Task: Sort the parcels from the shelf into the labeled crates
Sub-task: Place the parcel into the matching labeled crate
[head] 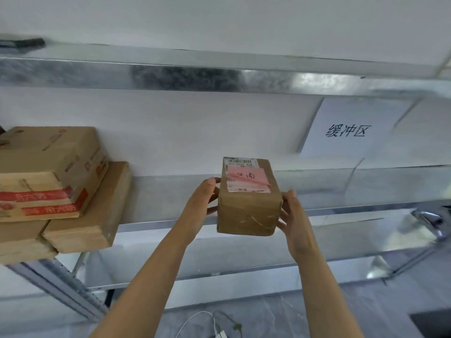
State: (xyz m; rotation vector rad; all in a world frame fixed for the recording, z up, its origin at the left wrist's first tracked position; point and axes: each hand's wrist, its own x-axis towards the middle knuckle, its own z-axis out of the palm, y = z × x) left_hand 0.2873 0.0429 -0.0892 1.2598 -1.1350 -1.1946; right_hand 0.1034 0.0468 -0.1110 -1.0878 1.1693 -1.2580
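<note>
Head view shows you holding the small brown parcel (249, 208) just off the metal shelf (341, 186). Your left hand (202, 203) and right hand (292, 215) curl their fingers (289, 195) round its sides. This is the picking step. Next, read the pink label (246, 178) between your fingers and find its crate, which is out of sight.

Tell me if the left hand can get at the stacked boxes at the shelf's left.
Probably not yet: the left hand holds the small parcel with the right hand. Nothing stands between it and the stacked boxes, though.
</note>
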